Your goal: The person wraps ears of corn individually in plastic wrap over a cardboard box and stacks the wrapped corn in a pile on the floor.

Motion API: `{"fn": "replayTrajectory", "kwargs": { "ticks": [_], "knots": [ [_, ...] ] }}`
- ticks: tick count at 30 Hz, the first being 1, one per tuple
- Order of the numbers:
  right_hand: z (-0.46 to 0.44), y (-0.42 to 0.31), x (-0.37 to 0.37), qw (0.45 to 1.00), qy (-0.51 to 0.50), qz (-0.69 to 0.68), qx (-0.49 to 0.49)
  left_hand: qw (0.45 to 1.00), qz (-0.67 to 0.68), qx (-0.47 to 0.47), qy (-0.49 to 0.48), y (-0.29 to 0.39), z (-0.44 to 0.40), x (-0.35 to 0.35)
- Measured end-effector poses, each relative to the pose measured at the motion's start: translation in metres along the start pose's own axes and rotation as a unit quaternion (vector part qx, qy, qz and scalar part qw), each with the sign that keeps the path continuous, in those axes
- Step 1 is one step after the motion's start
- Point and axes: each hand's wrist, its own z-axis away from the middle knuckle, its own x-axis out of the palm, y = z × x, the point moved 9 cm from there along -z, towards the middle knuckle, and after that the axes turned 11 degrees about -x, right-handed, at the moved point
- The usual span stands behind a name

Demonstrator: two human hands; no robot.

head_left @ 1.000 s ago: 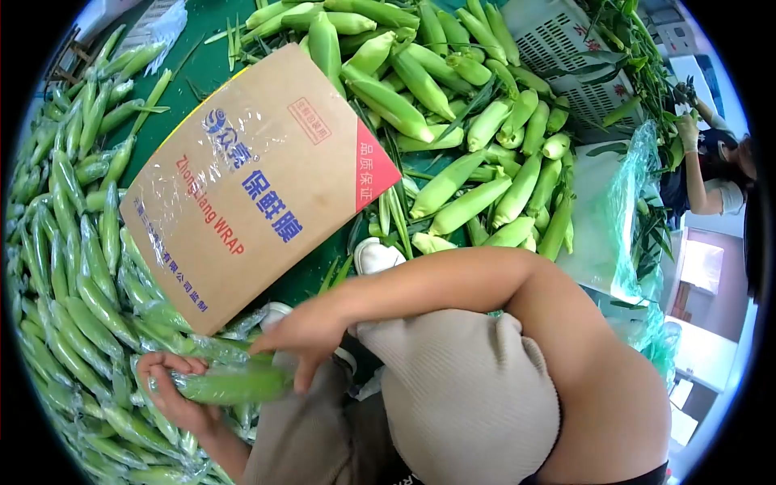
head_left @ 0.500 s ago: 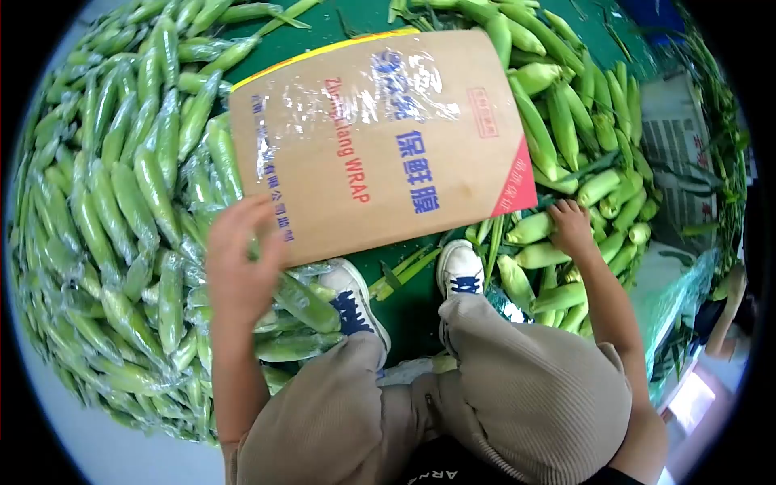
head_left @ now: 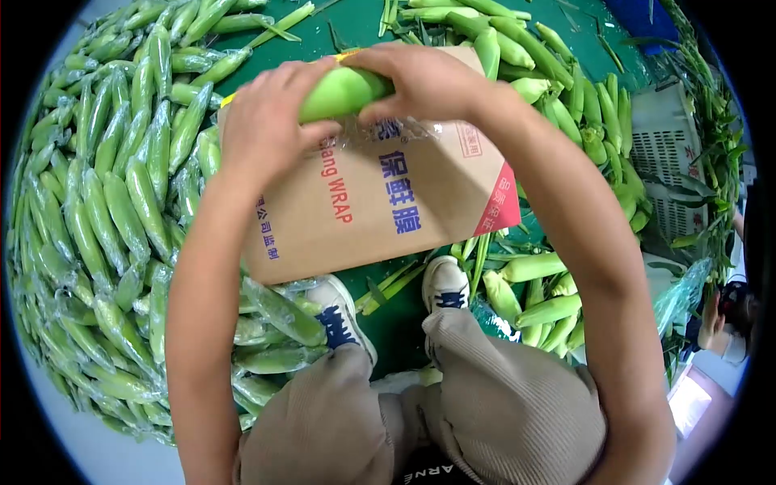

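Observation:
An ear of corn in its green husk (head_left: pixel 343 95) lies crosswise over the far part of the cardboard cling-wrap box (head_left: pixel 339 210). My left hand (head_left: pixel 271 117) grips its left end, and my right hand (head_left: pixel 420 85) is closed round the right end. Clear plastic film (head_left: pixel 404 129) shows just below the ear, on the printed box top. Both hands partly cover the ear and the box's far edge.
Film-wrapped corn (head_left: pixel 105 210) is heaped along the left, and unwrapped ears (head_left: pixel 541 267) are piled on the right. My shoes (head_left: pixel 446 283) stand at the box's near edge on a green surface (head_left: pixel 396 323). A white crate (head_left: pixel 667 145) is at far right, with another person's hand (head_left: pixel 711 323) below.
My right hand has moved from the right pile to the box with an ear of corn. My left hand has gone up from the box's near left corner to the ear's other end.

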Motion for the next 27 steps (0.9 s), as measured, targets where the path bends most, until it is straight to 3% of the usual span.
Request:
{"fn": "replayTrajectory", "kwargs": {
  "ticks": [3,5,6,7,8,9,11,13,14,15,16,19,20,22,24,25,27],
  "knots": [
    [0.043,0.023,-0.019,0.987,0.148,-0.038,-0.052,0.992,0.031,-0.098,-0.066,-0.054,-0.003,0.039],
    [0.094,0.035,-0.007,0.994,0.095,-0.039,0.021,0.998,0.020,-0.036,-0.042,-0.051,-0.001,0.026],
    [0.108,0.039,0.018,0.993,-0.010,-0.058,0.099,0.999,0.015,-0.004,-0.036,-0.046,0.003,0.025],
    [0.105,0.033,0.019,0.997,-0.002,-0.012,0.075,1.000,0.004,0.009,-0.017,-0.049,0.002,0.030],
    [0.101,0.025,0.018,0.998,0.011,0.037,0.055,0.998,0.036,-0.024,-0.044,-0.052,0.002,0.034],
    [0.092,0.021,0.022,0.996,0.045,0.078,-0.026,0.994,0.066,-0.053,-0.066,-0.055,-0.001,0.036],
    [0.084,0.016,0.033,0.992,0.068,0.089,-0.055,0.979,0.125,-0.104,-0.124,-0.056,-0.004,0.036],
    [0.098,0.012,0.032,0.991,0.079,0.094,-0.060,0.985,0.115,-0.059,-0.113,-0.061,0.000,0.039],
    [0.121,0.007,0.018,0.985,0.166,0.045,-0.027,0.988,0.109,-0.039,-0.105,-0.065,0.003,0.037],
    [0.145,0.003,0.011,0.969,0.248,-0.009,0.000,0.974,0.130,-0.084,-0.169,-0.070,0.009,0.041],
    [0.158,0.005,0.007,0.945,0.319,-0.069,0.025,0.969,0.146,-0.065,-0.187,-0.064,0.018,0.040],
    [0.134,-0.002,-0.004,0.895,0.416,-0.131,0.098,0.948,0.148,-0.117,-0.255,-0.040,0.031,0.041],
    [0.104,-0.001,0.000,0.921,0.357,-0.116,0.107,0.949,0.155,-0.108,-0.253,-0.034,0.028,0.041],
    [0.044,-0.011,0.036,0.984,0.159,0.072,-0.032,0.949,0.180,-0.129,-0.226,-0.037,0.025,0.036],
    [0.029,-0.005,0.036,0.985,0.137,0.099,-0.040,0.943,0.212,-0.183,-0.179,-0.057,0.024,0.041],
    [0.021,-0.004,0.037,0.985,0.125,0.113,-0.048,0.882,0.428,-0.194,-0.031,-0.069,0.034,0.027],
    [0.023,-0.004,0.040,0.981,0.147,0.118,-0.033,0.946,0.251,-0.203,0.029,-0.074,0.081,0.013]
  ]
}}
